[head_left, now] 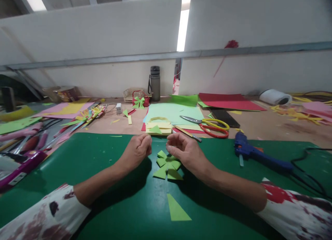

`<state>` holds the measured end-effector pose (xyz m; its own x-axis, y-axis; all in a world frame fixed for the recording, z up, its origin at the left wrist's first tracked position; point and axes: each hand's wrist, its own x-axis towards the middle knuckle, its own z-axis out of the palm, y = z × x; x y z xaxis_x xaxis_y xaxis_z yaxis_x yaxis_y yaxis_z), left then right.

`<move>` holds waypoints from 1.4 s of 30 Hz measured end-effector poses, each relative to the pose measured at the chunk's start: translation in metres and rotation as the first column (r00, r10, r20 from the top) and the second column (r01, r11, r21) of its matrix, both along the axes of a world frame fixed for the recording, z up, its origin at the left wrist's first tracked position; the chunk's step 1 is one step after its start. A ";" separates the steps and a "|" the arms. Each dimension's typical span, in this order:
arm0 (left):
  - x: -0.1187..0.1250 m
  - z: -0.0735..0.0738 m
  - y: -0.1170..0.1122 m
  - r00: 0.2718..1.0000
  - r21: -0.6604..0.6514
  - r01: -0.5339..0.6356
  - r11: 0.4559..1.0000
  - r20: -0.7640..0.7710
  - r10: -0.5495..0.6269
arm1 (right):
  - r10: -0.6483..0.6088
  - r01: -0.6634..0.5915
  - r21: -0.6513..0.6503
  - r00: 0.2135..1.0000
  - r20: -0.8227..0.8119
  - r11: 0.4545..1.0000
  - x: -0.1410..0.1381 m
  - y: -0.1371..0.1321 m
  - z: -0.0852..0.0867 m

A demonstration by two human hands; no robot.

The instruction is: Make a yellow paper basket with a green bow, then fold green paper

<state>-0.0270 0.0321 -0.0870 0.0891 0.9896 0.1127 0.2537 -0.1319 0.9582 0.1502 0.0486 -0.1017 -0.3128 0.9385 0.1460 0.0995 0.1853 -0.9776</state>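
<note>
Spotting a green paper bow point(169, 162) on the mat point(124, 212) beside the right hand point(189, 153), for easy reach I guess; right fingers curl loosely, left hand point(137, 148) is balled up, can't tell if either's holding anything.

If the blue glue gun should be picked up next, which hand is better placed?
Probably the right hand: the blue glue gun lies at that side of the green mat. The left hand is farther away and would likely cross the right arm.
</note>
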 end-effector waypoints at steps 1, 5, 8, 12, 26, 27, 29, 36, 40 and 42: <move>0.003 0.003 -0.001 1.000 0.007 0.021 1.000 -0.020 -0.021 | -0.012 0.012 0.027 1.000 0.022 1.000 0.001 0.000 0.001; 0.013 0.007 -0.003 0.996 -0.031 0.089 0.996 -0.023 -0.090 | -0.061 0.047 0.122 0.991 0.118 0.991 0.004 -0.001 0.006; 0.017 0.005 -0.006 0.991 -0.058 0.134 0.989 0.020 -0.133 | -0.066 0.049 0.130 0.989 0.131 0.990 0.004 -0.001 0.008; 0.019 0.000 -0.011 0.981 0.131 0.132 0.983 -0.161 -0.110 | -0.059 0.038 0.146 0.988 0.145 0.988 0.003 -0.004 0.008; -0.017 -0.006 0.028 0.898 0.369 -0.150 0.917 -0.338 0.283 | -0.114 0.031 0.299 0.958 0.263 0.954 0.008 0.004 0.013; -0.026 -0.006 0.039 0.893 0.357 -0.181 0.916 -0.331 0.305 | -0.151 0.043 0.337 0.941 0.304 0.941 0.010 0.011 0.016; -0.043 -0.009 0.060 0.884 0.334 -0.228 0.914 -0.322 0.338 | -0.236 0.054 0.414 0.885 0.402 0.909 0.012 0.028 0.020; -0.057 -0.031 0.095 0.923 0.208 -0.135 0.969 -0.329 0.200 | -0.306 -0.096 0.520 0.713 0.631 0.849 0.011 0.079 0.013; -0.052 -0.037 0.099 0.931 0.175 0.006 0.985 -0.360 0.058 | -0.259 -0.255 0.507 0.626 0.735 0.823 0.006 0.090 0.001; -0.050 -0.038 0.099 0.930 0.177 0.043 0.983 -0.368 0.026 | -0.255 -0.300 0.504 0.593 0.764 0.810 0.004 0.093 -0.003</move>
<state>-0.0766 0.1316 -0.1254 0.1666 0.9550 0.2454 0.5810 -0.2961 0.7581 0.1538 0.1412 -0.1046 -0.5760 0.7631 0.2931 0.7340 0.6407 -0.2255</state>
